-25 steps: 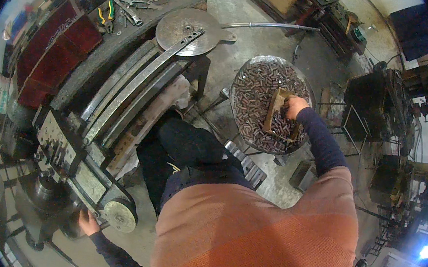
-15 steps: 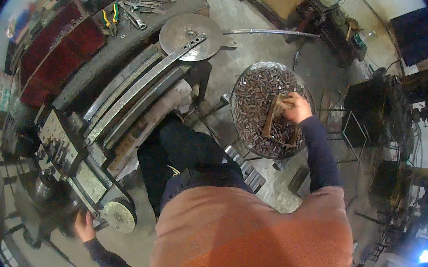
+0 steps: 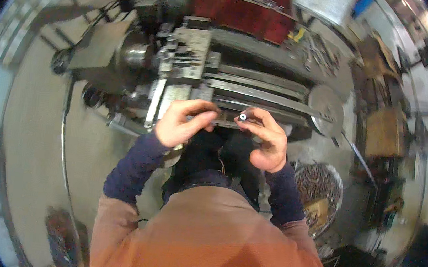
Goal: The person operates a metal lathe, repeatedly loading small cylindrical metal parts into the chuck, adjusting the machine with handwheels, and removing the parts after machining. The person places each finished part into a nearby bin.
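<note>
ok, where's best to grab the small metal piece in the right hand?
Probably the small metal piece is best pinched by its ring-shaped end, coming from the person's left: that end faces the camera, on the side toward the left hand, while the right hand holds it from the right. Its length is hidden.

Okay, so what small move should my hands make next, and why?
Perhaps bring your left hand across to steady the small round part: your right hand pinches it, while the left is close by with nothing visible in it.
</note>
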`<state>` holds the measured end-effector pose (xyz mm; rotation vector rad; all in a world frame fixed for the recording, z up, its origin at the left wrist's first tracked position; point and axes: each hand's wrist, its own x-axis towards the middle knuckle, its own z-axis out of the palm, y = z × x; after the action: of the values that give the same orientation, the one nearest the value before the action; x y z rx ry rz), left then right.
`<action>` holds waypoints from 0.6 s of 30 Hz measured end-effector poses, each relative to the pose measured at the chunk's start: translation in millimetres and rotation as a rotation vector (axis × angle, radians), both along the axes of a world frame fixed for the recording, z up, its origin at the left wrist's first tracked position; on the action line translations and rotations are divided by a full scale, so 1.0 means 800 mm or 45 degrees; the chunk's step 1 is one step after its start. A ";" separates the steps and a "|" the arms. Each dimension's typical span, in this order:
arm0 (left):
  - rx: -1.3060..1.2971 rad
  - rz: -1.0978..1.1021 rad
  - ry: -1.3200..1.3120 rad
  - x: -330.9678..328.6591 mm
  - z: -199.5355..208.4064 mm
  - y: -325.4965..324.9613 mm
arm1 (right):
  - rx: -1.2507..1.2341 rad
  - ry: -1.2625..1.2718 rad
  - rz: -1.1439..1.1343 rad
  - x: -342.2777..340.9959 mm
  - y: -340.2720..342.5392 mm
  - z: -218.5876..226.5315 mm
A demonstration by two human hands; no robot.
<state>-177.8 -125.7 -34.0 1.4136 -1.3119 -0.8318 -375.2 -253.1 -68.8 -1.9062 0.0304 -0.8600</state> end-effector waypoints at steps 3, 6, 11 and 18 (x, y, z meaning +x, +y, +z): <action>0.061 0.027 0.294 -0.007 -0.006 -0.001 | -0.073 0.038 0.115 0.023 0.004 0.012; 0.123 0.031 0.303 -0.014 -0.012 -0.001 | -0.118 0.081 0.138 0.022 0.002 0.020; 0.088 0.050 0.340 -0.014 -0.026 -0.005 | -0.148 0.096 0.107 0.028 0.009 0.025; 0.135 -0.144 1.135 -0.019 -0.046 -0.002 | -0.323 0.007 0.042 0.050 0.014 0.019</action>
<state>-192.6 -127.6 -70.8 0.8535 -0.6577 -1.4085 -335.0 -241.9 -53.3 -2.1392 -0.1114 -0.8687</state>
